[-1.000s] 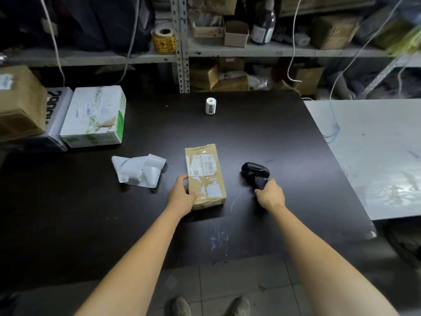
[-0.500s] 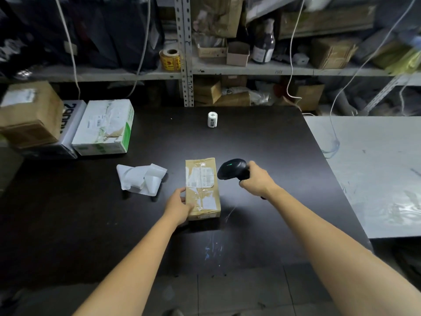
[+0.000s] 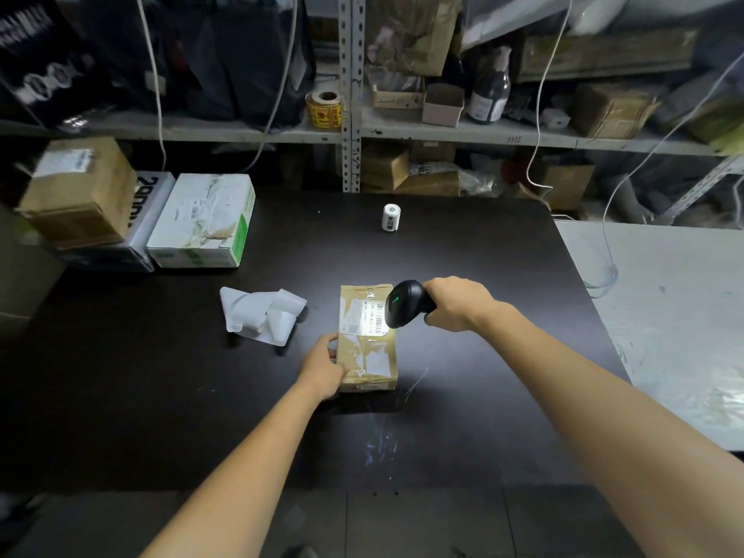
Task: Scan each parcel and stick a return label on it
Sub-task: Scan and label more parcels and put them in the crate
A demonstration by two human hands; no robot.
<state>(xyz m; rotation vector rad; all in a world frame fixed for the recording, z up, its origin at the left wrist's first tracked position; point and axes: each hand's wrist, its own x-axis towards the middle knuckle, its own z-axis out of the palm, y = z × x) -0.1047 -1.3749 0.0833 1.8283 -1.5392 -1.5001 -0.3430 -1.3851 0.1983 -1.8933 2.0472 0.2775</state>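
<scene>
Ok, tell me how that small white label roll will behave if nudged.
The label roll stands on end, so it likely won't roll at first. Narrow and upright, it may tip, then roll across the black table. Small, so probably light.

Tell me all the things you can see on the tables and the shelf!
brown parcel: one, brown, middle of black table
scanner: one, black, over the parcel's barcode label
label roll: one, white, far middle of table
backing paper: one heap, white, left of parcel
green-edged box: one, white, far left
cardboard box: one, brown, atop grey box
black table: one
white table: one, right
tape roll: one, yellow, shelf
bottle: one, dark, shelf
left hand: holds parcel
right hand: grips scanner
</scene>
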